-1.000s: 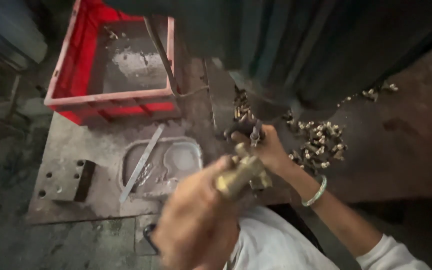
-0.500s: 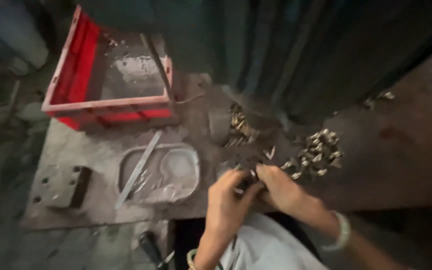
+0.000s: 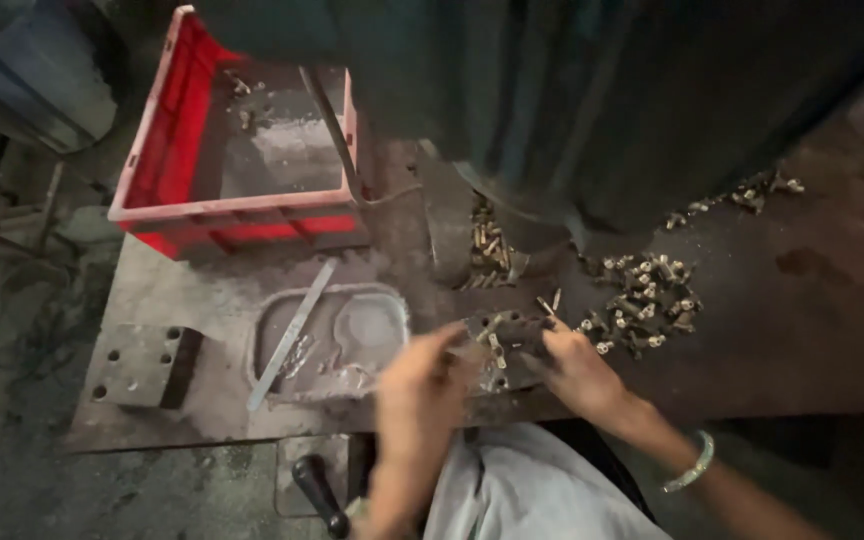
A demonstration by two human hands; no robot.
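Observation:
A dark metal block (image 3: 505, 330) with a small brass piece (image 3: 495, 347) on it lies at the bench's front edge. My right hand (image 3: 579, 372), with a pale green bangle on its wrist, grips the block's right edge with its fingertips. My left hand (image 3: 418, 388) is blurred by motion, with its fingers reaching to the block's left side. Whether it holds anything cannot be seen. A heap of small brass fittings (image 3: 647, 298) lies just right of the block.
A red plastic crate (image 3: 242, 212) stands at the back left. Near the front left lie a shallow metal tray (image 3: 384, 318), a flat metal strip (image 3: 292, 335) and a drilled steel block (image 3: 140, 365). A big dark machine (image 3: 602, 100) rises behind, with more brass fittings (image 3: 487, 250) at its foot. A black handle (image 3: 318, 492) hangs below the bench.
My left hand had a brass fitting raised near the camera; it has dropped to the dark block. Both hands now meet there, and the view has shifted slightly.

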